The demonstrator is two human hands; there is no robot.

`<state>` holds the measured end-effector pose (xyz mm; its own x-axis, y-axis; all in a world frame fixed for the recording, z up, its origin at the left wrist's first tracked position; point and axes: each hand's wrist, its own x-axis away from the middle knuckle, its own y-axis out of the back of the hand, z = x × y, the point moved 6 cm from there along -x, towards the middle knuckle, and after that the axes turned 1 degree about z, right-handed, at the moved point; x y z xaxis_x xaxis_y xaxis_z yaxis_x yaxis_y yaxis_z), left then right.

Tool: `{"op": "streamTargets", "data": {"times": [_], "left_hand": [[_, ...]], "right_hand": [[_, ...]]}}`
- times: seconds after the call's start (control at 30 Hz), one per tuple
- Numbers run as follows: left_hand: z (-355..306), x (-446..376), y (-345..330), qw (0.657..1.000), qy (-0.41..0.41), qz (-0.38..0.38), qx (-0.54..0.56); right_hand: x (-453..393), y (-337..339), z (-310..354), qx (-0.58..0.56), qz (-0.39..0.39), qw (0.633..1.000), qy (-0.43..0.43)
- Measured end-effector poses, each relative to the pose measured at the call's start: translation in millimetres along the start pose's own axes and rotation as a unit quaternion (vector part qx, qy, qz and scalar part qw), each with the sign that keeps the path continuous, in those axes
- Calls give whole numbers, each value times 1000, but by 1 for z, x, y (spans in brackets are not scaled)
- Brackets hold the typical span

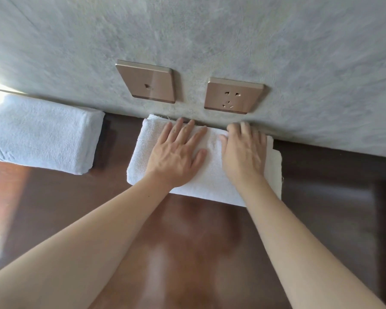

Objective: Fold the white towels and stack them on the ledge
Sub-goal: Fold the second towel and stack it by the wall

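Note:
A folded white towel [212, 175] lies on the dark wooden ledge [187, 241], its far edge against the grey wall. My left hand [176, 152] lies flat on the towel's left half with straight, spread fingers. My right hand [243, 150] presses flat on its right half, fingertips near the wall. To the left, a second folded white towel [42, 134] rests on the ledge, apart from both hands.
Two bronze wall plates sit just above the towel: a switch plate [147, 82] and a power socket [233, 95]. The textured grey wall [210, 30] bounds the ledge at the back. Bright light falls in at the far left.

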<state>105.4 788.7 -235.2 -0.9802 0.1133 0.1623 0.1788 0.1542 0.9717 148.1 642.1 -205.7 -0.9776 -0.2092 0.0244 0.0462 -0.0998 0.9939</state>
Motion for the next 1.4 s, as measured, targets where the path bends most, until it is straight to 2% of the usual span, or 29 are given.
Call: {"op": "streamTargets", "data": {"times": [0.07,0.17,0.3,0.43,0.57,0.7,0.83,0.97,1.1,1.17,1.23,1.33,1.4], "left_hand": [[0,-2,-1,1000,0,-2,6],[3,1,1,999,-32,8,11],[20,16,4,1000,-29,-2,2],[42,31,3,999,26,-25,-7],[56,37,0,996,59,-33,64],[63,26,-5,990,55,-40,121],[69,21,-8,980,58,-77,174],[76,21,-9,960,82,-113,241],[87,35,-12,908,231,-150,317],[87,37,-12,897,276,-143,313],[91,38,-14,882,326,-120,318],[97,41,-19,858,391,-43,332],[99,44,-23,826,411,-3,385]], "right_hand": [[31,-1,18,-60,-32,997,19],[55,-24,27,-44,65,995,63],[50,-31,8,-20,71,995,63],[53,-29,-29,-2,55,998,-20],[56,-35,-50,-53,84,989,-106],[54,-33,-50,-89,56,988,-114],[50,-36,-53,-125,34,986,-106],[49,-37,-57,-166,-2,976,-138],[53,-34,-64,-193,-31,957,-213],[56,-33,-72,-218,-45,926,-306],[62,-34,-77,-236,-34,885,-399],[61,-36,-82,-249,17,867,-432],[61,-37,-90,-309,51,830,-461]]}}
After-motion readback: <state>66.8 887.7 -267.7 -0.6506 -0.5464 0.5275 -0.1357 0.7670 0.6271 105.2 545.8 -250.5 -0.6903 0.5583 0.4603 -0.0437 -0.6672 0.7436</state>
